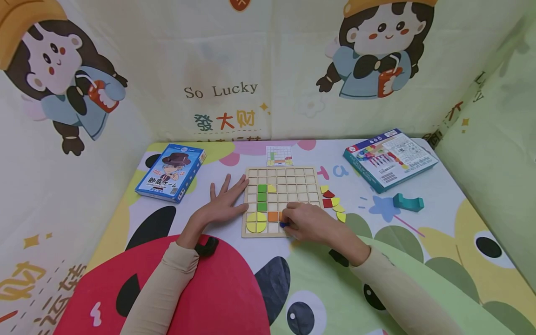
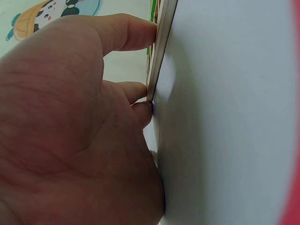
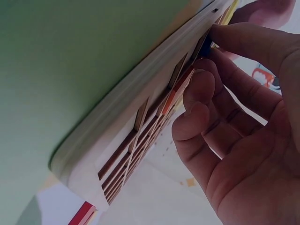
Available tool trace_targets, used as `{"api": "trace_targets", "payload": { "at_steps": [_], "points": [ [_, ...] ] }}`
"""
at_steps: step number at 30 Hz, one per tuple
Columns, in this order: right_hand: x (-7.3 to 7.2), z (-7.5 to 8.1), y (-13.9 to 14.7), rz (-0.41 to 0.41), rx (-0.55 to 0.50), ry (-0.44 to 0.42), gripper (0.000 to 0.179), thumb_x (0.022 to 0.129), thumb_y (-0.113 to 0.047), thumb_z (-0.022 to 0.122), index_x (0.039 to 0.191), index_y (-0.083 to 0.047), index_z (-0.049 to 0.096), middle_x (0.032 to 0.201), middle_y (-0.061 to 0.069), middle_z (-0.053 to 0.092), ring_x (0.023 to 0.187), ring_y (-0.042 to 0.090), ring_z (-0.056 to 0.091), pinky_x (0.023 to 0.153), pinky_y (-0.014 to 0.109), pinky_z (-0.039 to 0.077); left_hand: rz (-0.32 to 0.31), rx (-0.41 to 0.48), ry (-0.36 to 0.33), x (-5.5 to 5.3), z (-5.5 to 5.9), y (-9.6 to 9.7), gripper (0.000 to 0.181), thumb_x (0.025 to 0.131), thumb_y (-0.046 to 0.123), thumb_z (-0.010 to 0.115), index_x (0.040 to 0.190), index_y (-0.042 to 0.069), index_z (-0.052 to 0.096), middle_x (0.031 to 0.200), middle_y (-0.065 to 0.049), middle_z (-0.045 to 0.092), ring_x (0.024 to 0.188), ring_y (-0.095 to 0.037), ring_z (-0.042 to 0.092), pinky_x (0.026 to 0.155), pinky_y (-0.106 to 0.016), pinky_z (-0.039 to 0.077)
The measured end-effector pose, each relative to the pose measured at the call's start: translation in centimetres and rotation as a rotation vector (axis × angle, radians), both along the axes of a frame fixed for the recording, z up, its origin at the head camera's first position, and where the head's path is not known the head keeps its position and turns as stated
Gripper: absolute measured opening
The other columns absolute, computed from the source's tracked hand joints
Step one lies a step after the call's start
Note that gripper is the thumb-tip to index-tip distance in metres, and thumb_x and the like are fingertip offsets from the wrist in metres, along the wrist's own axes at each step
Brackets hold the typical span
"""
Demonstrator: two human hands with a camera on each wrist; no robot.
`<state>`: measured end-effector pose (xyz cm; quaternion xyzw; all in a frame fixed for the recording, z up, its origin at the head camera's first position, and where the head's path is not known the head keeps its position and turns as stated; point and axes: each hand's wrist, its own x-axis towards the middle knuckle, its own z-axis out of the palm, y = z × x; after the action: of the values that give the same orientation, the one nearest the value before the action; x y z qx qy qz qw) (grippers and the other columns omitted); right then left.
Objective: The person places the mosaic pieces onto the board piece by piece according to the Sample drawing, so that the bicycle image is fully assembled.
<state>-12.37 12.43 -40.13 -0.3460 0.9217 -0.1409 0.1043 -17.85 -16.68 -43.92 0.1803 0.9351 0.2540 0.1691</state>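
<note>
A wooden grid board (image 1: 264,235) lies on the patterned table. My left hand (image 1: 222,202) has its fingers spread and touches the board's left edge; in the left wrist view the thumb (image 2: 133,33) meets the rim. Between thumb and finger, my right hand (image 1: 310,221) pinches a small blue tile (image 1: 283,224) low over the front rows; the right wrist view shows the blue piece (image 3: 206,47) at the fingertips. Green square tiles (image 1: 262,197) form a column on the board. Yellow quarter-round tiles (image 1: 256,222) make a circle at the front left corner, beside orange tiles (image 1: 273,217).
Loose red tiles (image 1: 327,203) and yellow tiles (image 1: 341,217) lie right of the board. A printed grid card (image 1: 279,162) sits behind it. A blue box (image 1: 169,172) stands at left, another box (image 1: 391,160) at right, with a teal curved piece (image 1: 408,203) in front.
</note>
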Motion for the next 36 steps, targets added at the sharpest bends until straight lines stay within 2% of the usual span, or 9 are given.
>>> {"api": "trace_targets", "payload": {
  "at_steps": [8, 15, 28, 36],
  "points": [
    [-0.1, -0.3, 0.1, -0.025, -0.004, 0.001, 0.021, 0.092, -0.026, 0.083, 0.111, -0.016, 0.078, 0.105, -0.001, 0.073, 0.088, 0.011, 0.064, 0.083, 0.027, 0.061, -0.005, -0.002, 0.009, 0.0, 0.1, 0.0, 0.085, 0.102, 0.046, 0.055, 0.172, 0.022, 0.014, 0.182, 0.001, 0.004, 0.167, -0.036, -0.021, 0.123, -0.072, -0.024],
    [0.0, -0.2, 0.2, -0.060, -0.008, -0.006, 0.021, 0.092, -0.027, 0.083, 0.110, -0.017, 0.077, 0.104, -0.002, 0.072, 0.086, 0.010, 0.061, 0.079, 0.025, 0.058, -0.005, 0.006, 0.008, -0.1, 0.1, 0.0, 0.085, 0.102, 0.046, 0.055, 0.172, 0.022, 0.014, 0.182, 0.001, 0.005, 0.167, -0.036, -0.021, 0.123, -0.072, -0.025],
    [0.3, -0.4, 1.0, -0.074, -0.011, 0.036, 0.022, 0.091, -0.034, 0.084, 0.103, -0.017, 0.076, 0.094, -0.005, 0.070, 0.077, 0.008, 0.056, 0.070, 0.020, 0.051, -0.004, 0.008, 0.010, 0.0, 0.0, 0.0, 0.085, 0.102, 0.045, 0.056, 0.172, 0.022, 0.014, 0.182, 0.000, 0.005, 0.166, -0.036, -0.021, 0.122, -0.073, -0.024],
    [0.9, -0.5, 2.7, -0.068, -0.053, 0.095, 0.014, 0.094, -0.029, 0.081, 0.101, -0.019, 0.076, 0.096, -0.004, 0.070, 0.078, 0.006, 0.061, 0.070, 0.020, 0.054, -0.007, 0.009, 0.009, 0.0, 0.0, 0.0, 0.085, 0.102, 0.046, 0.056, 0.172, 0.021, 0.014, 0.182, 0.000, 0.005, 0.166, -0.037, -0.021, 0.122, -0.073, -0.024]
  ]
}}
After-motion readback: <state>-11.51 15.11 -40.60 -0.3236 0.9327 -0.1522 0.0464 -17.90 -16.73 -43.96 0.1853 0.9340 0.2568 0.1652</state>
